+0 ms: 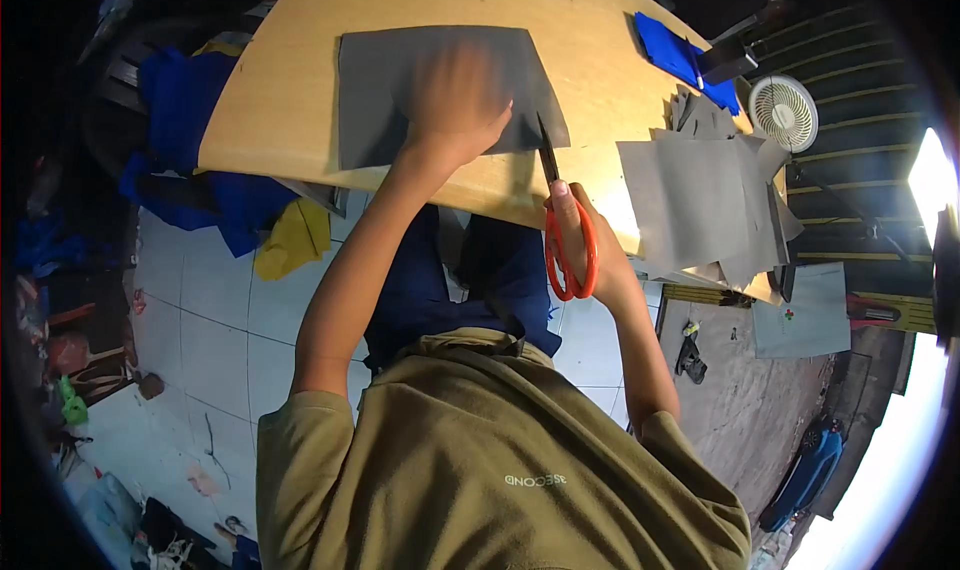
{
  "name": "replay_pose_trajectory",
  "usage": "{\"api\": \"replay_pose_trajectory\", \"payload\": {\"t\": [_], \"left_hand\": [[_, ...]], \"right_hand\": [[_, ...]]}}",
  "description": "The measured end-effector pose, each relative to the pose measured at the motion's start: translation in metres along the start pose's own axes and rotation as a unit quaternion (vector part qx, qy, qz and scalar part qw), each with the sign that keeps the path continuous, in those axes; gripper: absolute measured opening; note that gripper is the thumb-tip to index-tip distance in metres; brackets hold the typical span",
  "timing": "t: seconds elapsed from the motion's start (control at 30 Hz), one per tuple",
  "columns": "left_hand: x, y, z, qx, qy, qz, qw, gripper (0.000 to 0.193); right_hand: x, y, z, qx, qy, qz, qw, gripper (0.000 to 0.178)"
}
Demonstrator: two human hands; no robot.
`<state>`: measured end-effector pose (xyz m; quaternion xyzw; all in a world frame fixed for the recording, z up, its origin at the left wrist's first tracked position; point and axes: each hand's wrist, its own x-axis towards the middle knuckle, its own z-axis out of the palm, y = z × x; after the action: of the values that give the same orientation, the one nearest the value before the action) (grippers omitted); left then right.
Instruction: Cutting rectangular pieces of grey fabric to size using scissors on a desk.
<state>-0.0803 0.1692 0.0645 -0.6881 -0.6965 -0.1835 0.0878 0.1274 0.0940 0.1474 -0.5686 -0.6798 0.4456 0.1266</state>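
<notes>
A dark grey sheet (368,85) lies flat on the wooden table (285,60), close to its near edge. My left hand (460,100) is over the middle of this sheet, its fingers smeared by motion, so their pose does not show. In my right hand (600,245) is a pair of scissors (552,170) with orange handles. Their dark blades point away from me, beside the sheet's right edge, and look closed or nearly so. The hand is at the table's near edge.
To the right, an uneven stack of grey sheets (690,200) overhangs the table edge. Blue cloth (665,50) and a dark box-like object (728,60) are at the far right. A white fan (783,113) stands beyond. Blue fabric (190,100) and yellow cloth (297,240) hang at the left.
</notes>
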Motion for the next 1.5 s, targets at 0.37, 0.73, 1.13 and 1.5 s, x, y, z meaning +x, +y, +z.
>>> {"api": "replay_pose_trajectory", "payload": {"t": [0.37,0.73,1.13,1.5], "left_hand": [[0.000,0.001,0.004,-0.008,-0.012,-0.007,1.000,0.066],[0.000,0.002,0.000,-0.017,-0.021,-0.013,1.000,0.067],[-0.001,0.002,-0.001,-0.013,-0.025,-0.013,1.000,0.067],[0.000,0.002,-0.001,-0.008,-0.035,-0.013,0.999,0.067]], "right_hand": [[0.000,-0.007,0.001,-0.028,0.006,-0.013,1.000,0.062],[0.004,-0.006,0.004,-0.061,0.021,-0.042,0.997,0.062],[0.010,0.004,0.009,-0.092,0.045,-0.067,0.993,0.050],[-0.012,0.008,-0.001,-0.012,0.021,0.009,1.000,0.060]]}}
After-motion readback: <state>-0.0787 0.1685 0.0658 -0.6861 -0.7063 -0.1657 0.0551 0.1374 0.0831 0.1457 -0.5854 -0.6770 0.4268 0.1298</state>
